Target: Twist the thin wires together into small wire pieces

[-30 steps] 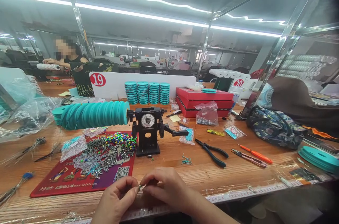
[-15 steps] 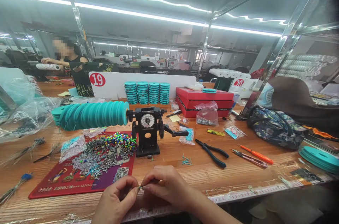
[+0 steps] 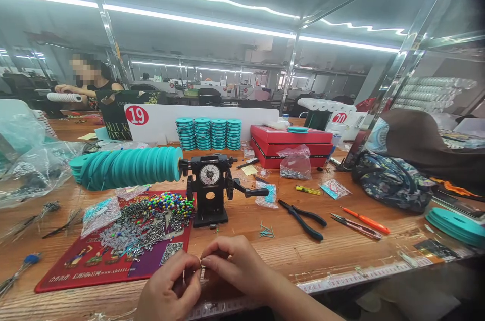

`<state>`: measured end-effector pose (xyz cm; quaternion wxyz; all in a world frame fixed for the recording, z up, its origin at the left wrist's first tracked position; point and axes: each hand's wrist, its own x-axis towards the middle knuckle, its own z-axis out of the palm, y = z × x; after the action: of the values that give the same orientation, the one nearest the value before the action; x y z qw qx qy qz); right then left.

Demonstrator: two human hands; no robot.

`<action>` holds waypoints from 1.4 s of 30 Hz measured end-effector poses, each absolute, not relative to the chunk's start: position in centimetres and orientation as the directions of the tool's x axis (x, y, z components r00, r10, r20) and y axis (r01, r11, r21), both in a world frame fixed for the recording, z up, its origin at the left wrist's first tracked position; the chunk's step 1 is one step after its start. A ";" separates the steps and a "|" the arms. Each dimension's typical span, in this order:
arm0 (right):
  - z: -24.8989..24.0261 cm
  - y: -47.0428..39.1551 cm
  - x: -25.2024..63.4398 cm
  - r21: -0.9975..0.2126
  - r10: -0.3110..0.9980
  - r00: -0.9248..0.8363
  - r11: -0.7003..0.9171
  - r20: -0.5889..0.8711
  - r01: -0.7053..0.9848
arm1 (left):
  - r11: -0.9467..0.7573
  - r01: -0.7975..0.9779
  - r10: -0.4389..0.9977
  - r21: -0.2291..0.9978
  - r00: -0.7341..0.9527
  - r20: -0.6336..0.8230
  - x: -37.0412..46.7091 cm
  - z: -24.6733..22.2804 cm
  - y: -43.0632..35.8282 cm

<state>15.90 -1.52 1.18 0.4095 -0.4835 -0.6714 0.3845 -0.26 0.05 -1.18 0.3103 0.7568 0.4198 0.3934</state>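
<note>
Left hand [image 3: 168,283] and right hand [image 3: 238,265] above the near edge of the table [image 3: 314,260], each grip pinching one tiny piece [image 3: 202,265] between them. White partition [image 3: 164,121]: "19". Dark bag [image 3: 109,108]: "MILK". Red mat [image 3: 89,246]: "www", QR code [image 3: 172,253].

On the surface [image 3: 242,242], the winder [image 3: 209,194] is placed near the middle, with a row of spools [image 3: 129,167] carried on its left side. Left of its base is laid a mat [image 3: 83,273], on which beads [image 3: 176,203] and metal fittings [image 3: 151,227] are heaped. Behind the winder, spool stacks [image 3: 208,134] are lined up before a partition [image 3: 161,126]; boxes [image 3: 291,148] are set to their right. Pliers [image 3: 301,219] are laid right of the winder, with a bag [image 3: 392,179] farther right. In front, the left hand [image 3: 170,283] and right hand [image 3: 237,266] are brought together.
</note>
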 end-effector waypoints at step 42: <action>3.3 2.6 16.8 -0.935 0.764 -0.542 -0.322 -0.350 0.150 | -0.777 0.509 0.587 0.370 0.372 0.719 0.3 -2.1 0.8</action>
<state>16.78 2.56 3.29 0.2212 -0.4243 -0.5386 0.6935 0.28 0.78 -2.14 0.0430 0.8272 0.3311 0.4520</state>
